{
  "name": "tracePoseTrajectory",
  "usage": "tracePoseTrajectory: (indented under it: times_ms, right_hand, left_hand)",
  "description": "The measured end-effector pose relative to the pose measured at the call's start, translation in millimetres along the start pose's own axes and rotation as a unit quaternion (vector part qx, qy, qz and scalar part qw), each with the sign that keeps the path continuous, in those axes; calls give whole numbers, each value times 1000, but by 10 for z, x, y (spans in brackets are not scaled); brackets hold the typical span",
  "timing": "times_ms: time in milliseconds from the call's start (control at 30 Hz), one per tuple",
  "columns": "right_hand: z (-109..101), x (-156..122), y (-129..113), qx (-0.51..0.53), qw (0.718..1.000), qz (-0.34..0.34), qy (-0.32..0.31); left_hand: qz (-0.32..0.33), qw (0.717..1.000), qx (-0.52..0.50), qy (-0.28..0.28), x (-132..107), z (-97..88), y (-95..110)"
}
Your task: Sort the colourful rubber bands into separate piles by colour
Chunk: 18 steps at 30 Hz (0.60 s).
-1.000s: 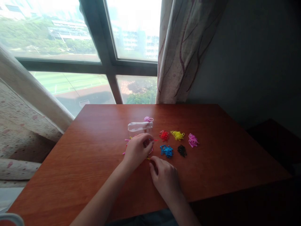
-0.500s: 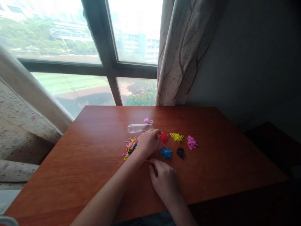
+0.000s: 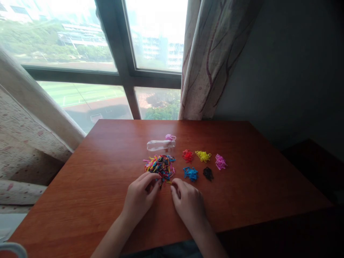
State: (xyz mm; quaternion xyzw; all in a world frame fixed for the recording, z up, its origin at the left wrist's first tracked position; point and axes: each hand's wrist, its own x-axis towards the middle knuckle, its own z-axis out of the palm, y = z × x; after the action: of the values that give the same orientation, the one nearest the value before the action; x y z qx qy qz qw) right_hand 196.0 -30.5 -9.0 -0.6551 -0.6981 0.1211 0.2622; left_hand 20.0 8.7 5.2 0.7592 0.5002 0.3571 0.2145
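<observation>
A mixed pile of small, thin coloured loops [image 3: 162, 165] lies on the table just beyond my hands. At its near edge, the thumb and fingers of my left hand [image 3: 141, 191] are pinched together; a dark piece shows by the tips, too small to make out well. My right hand [image 3: 187, 200] is closed with its fingertips on a yellow loop [image 3: 168, 182] at the pile's near right. Sorted heaps lie to the right: red loops [image 3: 187, 156], yellow loops [image 3: 203, 156], pink loops [image 3: 220, 162], blue loops [image 3: 190, 173] and black loops [image 3: 208, 173].
Behind the pile a clear bottle [image 3: 160, 145] lies on its side, with a pink cap-like piece [image 3: 170, 137] beside its neck. The brown wooden table [image 3: 107, 172] reaches to the window and curtains [image 3: 204, 64]. A pale curved rim [image 3: 13, 247] shows at bottom left.
My left hand has come back from the red heap to the near edge of the mixed pile, uncovering the pile. My right hand has stayed nearly in place.
</observation>
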Motion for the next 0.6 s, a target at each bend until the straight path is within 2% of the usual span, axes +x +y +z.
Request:
tracePoseTrajectory:
  times_ms: [100,233,467,600]
  right_hand:
    - [13,35,-12,-8,1000,4,-1]
    - [34,79,-25,-17,1000,8,-2]
    - [39,53,9,-5,1000,-10,7]
    - [29,-3,3,41,999,-20,16]
  left_hand:
    - [-1,999,30,-28,-129,-13,-13]
    - [0,997,62,-56,-147,-7,13]
    - [-25,998,41,-34,-105,-7,-11]
    - [-28,998,36,-36,-108,-6,-11]
